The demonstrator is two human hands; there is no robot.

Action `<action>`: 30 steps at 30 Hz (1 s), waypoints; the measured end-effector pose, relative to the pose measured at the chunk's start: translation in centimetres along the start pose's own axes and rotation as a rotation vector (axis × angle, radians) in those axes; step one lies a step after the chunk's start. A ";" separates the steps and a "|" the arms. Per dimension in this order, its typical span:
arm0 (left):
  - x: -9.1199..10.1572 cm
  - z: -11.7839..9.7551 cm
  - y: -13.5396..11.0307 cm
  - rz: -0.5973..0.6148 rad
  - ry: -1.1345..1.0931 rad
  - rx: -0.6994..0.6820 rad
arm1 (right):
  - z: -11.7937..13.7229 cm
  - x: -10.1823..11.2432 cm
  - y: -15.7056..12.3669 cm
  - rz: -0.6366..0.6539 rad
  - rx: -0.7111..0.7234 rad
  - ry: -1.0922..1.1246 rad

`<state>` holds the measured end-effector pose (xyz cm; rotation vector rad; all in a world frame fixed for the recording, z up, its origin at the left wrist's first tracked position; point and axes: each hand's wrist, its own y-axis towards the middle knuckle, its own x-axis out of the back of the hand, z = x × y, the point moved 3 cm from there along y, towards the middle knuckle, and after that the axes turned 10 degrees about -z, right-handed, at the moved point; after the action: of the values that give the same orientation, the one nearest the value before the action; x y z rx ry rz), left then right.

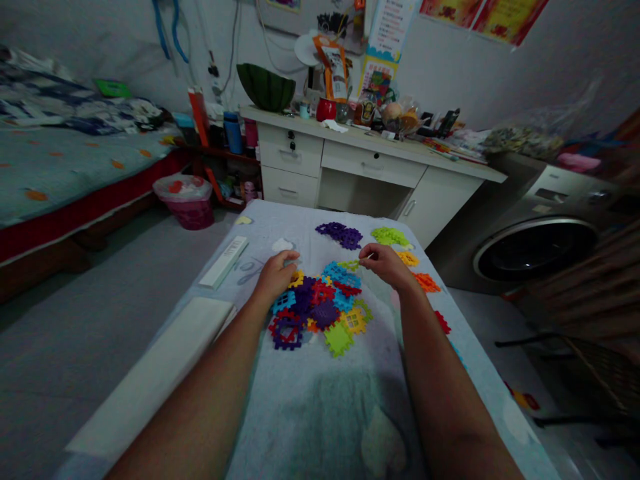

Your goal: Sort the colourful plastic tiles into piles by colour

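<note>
My right hand (384,264) pinches the edge of a light green toothed plastic building piece (349,265) at the far side of a mixed pile. My left hand (276,275) is at the pile's left edge with thumb and fingers apart, close to a yellow piece (297,279); whether it touches that piece is unclear. Purple, red, blue, yellow and green pieces overlap in the pile, among them a solid purple piece (325,313), a yellow window piece (355,321) and a green square (339,339) at the near side.
Beyond the pile lie a purple group (340,235) and a green group (390,236). Yellow (407,258), orange (427,282) and red pieces (443,323) line the table's right side. A white box (224,263) and a long white board (155,373) lie left. A desk (373,163) stands behind.
</note>
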<state>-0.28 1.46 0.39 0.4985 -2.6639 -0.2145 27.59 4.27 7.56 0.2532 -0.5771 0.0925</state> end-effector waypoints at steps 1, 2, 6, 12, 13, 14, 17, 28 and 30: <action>0.0 0.0 0.0 0.000 -0.004 0.002 | -0.1 0.2 0.1 -0.046 -0.008 0.051; 0.0 0.1 0.0 -0.001 -0.006 0.002 | -0.3 0.3 0.2 -0.088 -0.012 0.102; 0.0 0.1 0.1 -0.014 -0.002 -0.002 | -1.1 0.6 0.7 -0.242 -0.001 0.203; -0.1 0.0 0.1 0.010 0.006 -0.005 | -3.2 2.9 3.2 -0.521 -0.069 0.064; -0.1 0.0 0.1 0.014 0.008 -0.010 | -3.8 3.6 3.9 -0.574 -0.076 0.021; -0.1 0.0 0.1 0.015 0.009 -0.015 | -4.4 4.2 4.7 -0.625 -0.085 -0.029; -0.1 0.2 0.2 0.007 0.008 -0.026 | -6.5 6.1 7.2 -0.726 -0.139 -0.177; -0.1 0.3 0.3 0.014 0.038 -0.051 | -10.4 8.1 11.6 -0.612 -0.216 -0.602; -0.1 0.3 0.2 0.025 0.060 -0.044 | -10.7 8.0 11.9 -0.567 -0.191 -0.672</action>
<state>-0.42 1.74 0.13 0.4502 -2.5994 -0.2456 38.10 18.69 5.82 0.2519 -1.1507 -0.6164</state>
